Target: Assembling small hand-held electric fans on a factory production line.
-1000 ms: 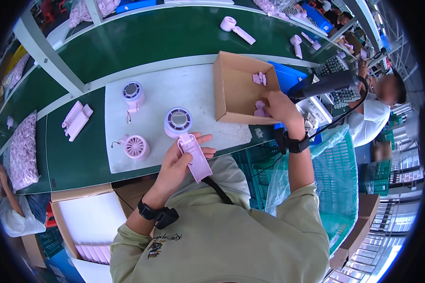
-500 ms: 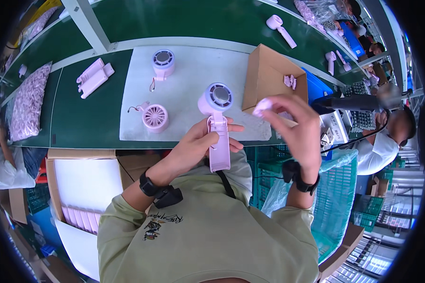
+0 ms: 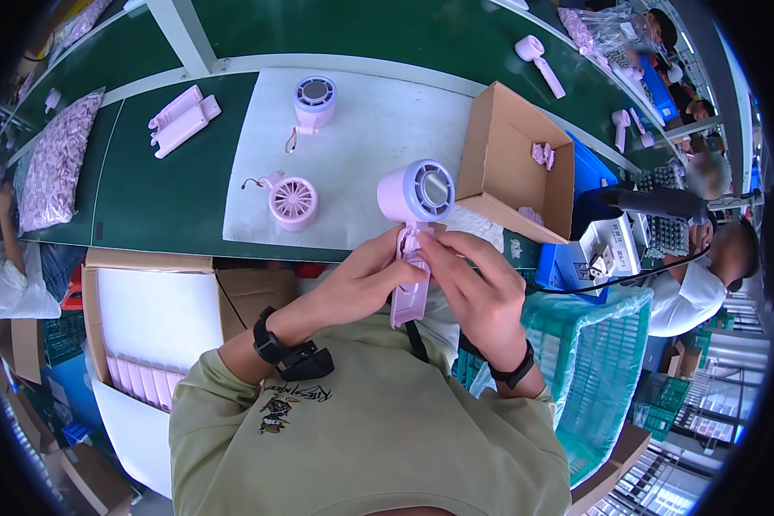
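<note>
A light-purple handheld fan (image 3: 413, 194) is held up over the table's near edge, its round head tilted up and its open handle pointing down toward me. My left hand (image 3: 363, 282) is wrapped round that handle from the left, thumb along it. From the right, my right hand (image 3: 483, 291) pinches a small pink plastic piece against the upper handle, just below the head; the fingers hide most of the piece. Beyond, on a white mat (image 3: 370, 112), are two loose fan heads, one upright (image 3: 316, 101) and one with its slatted grille showing (image 3: 293, 204), both with short wires.
An open cardboard box (image 3: 499, 185) with a few pink pieces stands at the right, beside a blue bin (image 3: 589, 168). Two handle shells (image 3: 183, 122) and a bag of pink parts (image 3: 63, 163) lie left. A green lined crate (image 3: 606, 378) is at lower right. Co-workers sit both sides.
My right hand has come from beside the cardboard box to the fan's handle, bringing the small pink piece. The fan has turned slightly in my left hand, and the view has shifted.
</note>
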The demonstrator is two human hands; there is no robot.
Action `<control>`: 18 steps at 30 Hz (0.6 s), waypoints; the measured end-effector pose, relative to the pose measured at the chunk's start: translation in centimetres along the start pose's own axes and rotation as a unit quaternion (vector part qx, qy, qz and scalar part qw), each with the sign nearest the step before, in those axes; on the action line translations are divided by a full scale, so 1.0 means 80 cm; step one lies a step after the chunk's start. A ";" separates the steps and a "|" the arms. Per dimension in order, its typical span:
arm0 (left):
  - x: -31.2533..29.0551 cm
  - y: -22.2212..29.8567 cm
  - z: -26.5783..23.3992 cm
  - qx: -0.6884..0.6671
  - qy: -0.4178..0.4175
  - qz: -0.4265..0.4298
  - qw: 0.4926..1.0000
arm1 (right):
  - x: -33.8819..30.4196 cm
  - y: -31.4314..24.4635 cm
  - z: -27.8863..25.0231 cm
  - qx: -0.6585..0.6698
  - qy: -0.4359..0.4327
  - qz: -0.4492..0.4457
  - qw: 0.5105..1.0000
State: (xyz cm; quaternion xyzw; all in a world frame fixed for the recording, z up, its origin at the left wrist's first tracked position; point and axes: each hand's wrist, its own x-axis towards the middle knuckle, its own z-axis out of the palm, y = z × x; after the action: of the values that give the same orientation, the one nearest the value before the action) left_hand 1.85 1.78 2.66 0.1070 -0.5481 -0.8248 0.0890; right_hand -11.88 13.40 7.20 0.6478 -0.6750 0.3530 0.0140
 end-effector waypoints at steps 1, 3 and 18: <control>-0.001 -0.001 0.002 -0.001 -0.002 -0.002 1.000 | -0.001 -0.003 -0.003 -0.013 0.004 -0.018 1.000; 0.000 -0.005 0.008 -0.041 -0.002 0.042 0.998 | -0.002 -0.008 -0.008 -0.041 0.012 -0.054 0.998; 0.008 0.001 0.016 0.049 -0.016 0.137 0.989 | -0.015 -0.037 0.030 0.421 0.175 0.260 0.851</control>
State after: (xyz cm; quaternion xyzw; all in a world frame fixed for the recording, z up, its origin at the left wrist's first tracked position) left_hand 0.87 2.70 3.19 0.0224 -0.5987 -0.7785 0.1869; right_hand -8.01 13.54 6.18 0.3198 -0.5922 0.7016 -0.2339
